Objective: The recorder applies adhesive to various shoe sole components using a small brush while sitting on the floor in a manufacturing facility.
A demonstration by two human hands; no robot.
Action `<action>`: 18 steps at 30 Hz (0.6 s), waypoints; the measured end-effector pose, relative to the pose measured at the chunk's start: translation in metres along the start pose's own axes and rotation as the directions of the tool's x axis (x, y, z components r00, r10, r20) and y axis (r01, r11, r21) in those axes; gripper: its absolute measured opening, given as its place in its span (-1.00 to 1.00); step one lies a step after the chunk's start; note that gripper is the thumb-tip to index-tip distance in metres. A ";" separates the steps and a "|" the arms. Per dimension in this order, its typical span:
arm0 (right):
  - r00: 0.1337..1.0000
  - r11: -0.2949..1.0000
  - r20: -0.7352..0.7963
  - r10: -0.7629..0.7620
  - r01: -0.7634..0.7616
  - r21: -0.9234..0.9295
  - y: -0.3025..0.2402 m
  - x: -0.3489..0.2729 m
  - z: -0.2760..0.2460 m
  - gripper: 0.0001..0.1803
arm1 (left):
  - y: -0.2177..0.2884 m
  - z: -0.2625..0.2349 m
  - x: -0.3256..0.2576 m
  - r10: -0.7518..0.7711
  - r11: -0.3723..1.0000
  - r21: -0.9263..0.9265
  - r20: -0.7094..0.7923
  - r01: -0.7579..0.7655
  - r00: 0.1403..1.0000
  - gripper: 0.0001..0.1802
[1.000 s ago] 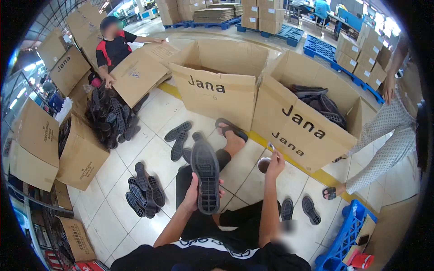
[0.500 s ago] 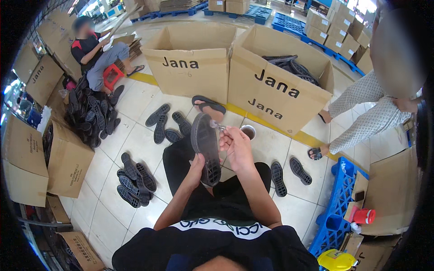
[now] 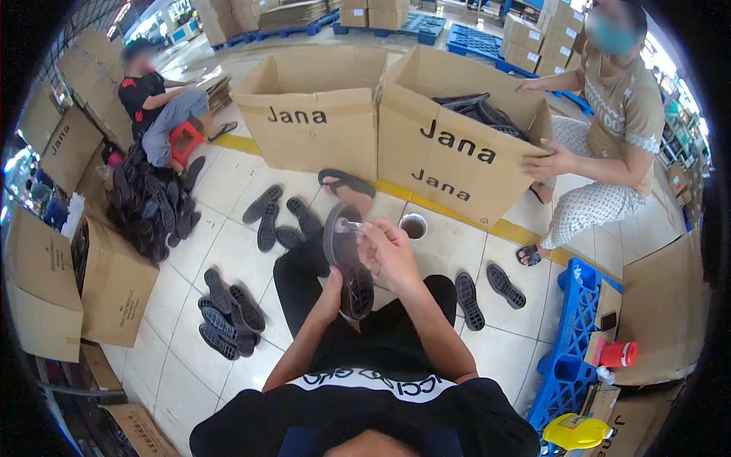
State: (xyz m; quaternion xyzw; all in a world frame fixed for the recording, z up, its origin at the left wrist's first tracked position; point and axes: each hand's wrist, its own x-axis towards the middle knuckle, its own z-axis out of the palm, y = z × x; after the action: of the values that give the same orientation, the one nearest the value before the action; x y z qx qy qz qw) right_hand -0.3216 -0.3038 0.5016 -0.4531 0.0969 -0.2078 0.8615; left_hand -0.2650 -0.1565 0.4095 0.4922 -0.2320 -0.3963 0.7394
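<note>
Right hand point(image 3: 388, 250): grip closed on slim pale tool point(image 3: 349, 226), tip at dark sole point(image 3: 344, 255).
Left hand point(image 3: 330, 295): grip closed around sole's lower side.
Sole: between both hands.
Cup point(image 3: 416, 237): on floor point(image 3: 453, 236), beyond right hand.

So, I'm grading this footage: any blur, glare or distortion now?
In the head view, the sole looks hazy, perhaps from motion; the yellow line bends with fisheye distortion; whitish glare shows near that view's upper left rim.
</note>
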 end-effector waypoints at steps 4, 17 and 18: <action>0.955 0.746 0.238 -0.178 0.289 -0.600 -0.006 -0.014 -0.002 -0.86 | 0.013 0.001 0.008 -0.154 0.985 -0.090 -0.057 0.148 0.986 -0.17; 0.988 0.857 0.053 -0.143 0.151 -0.493 0.009 -0.061 -0.016 -0.87 | 0.043 0.007 0.026 -0.023 0.898 -0.437 0.070 0.051 0.997 -0.08; 0.992 0.901 0.001 -0.129 0.117 -0.417 0.006 -0.059 -0.012 -0.82 | 0.043 0.009 0.025 -0.045 0.920 -0.388 0.008 0.044 0.999 -0.09</action>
State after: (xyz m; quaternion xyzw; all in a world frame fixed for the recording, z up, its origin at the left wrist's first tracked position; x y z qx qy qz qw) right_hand -0.3771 -0.2834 0.4882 -0.6287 0.1218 -0.2423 0.7288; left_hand -0.2415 -0.1733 0.4509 0.3412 -0.1375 -0.4510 0.8132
